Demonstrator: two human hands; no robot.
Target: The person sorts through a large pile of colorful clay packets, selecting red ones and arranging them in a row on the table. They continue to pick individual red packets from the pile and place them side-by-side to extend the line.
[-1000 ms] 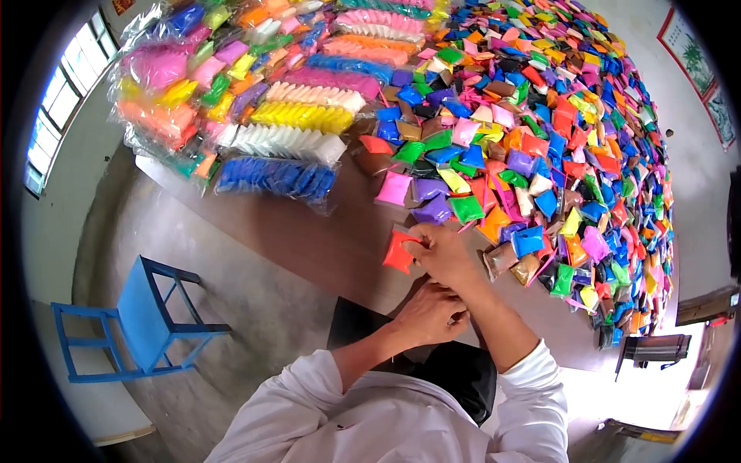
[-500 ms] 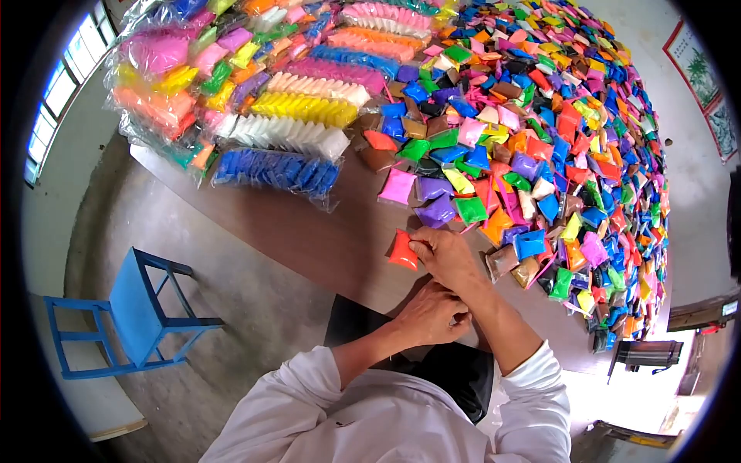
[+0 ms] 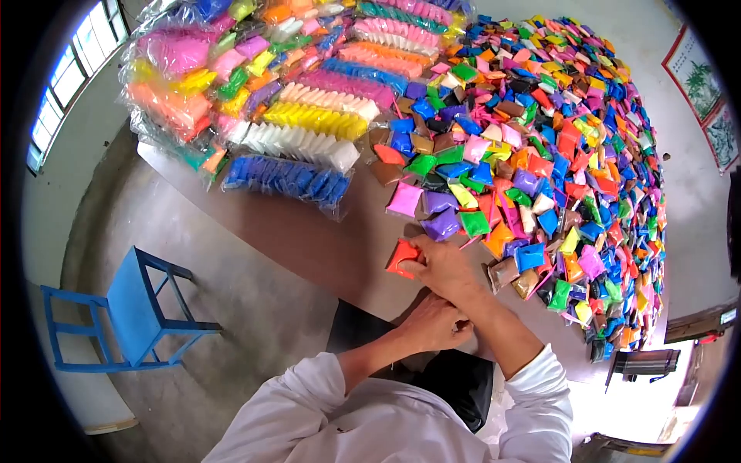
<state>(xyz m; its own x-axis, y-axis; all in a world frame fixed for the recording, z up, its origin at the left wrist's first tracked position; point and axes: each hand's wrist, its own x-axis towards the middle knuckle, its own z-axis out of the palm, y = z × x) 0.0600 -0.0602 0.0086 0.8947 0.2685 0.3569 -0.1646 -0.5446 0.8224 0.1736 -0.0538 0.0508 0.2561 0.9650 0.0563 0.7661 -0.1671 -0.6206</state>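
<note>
A small red packet (image 3: 400, 258) is pinched at its right edge between the thumb and fingers of my right hand (image 3: 446, 270), low over the brown table. My left hand (image 3: 434, 324) is closed, its fingers curled under against my right wrist; whatever they may hold is hidden. Just beyond the right hand lie a purple packet (image 3: 441, 225), a green packet (image 3: 475, 223) and a pink packet (image 3: 404, 200). A brown packet (image 3: 503, 273) rests to the right of my right wrist.
A huge heap of coloured packets (image 3: 556, 154) covers the table's right and far side. Clear bags of sorted packets, such as a blue row (image 3: 287, 180), line the far left. The brown tabletop (image 3: 309, 247) ends at a slanting left edge. A blue chair (image 3: 139, 309) stands on the floor.
The red packet has turned a little, and the fingers of my right hand now cover more of it. My left hand stays against the right wrist. The whole view has shifted slightly.
</note>
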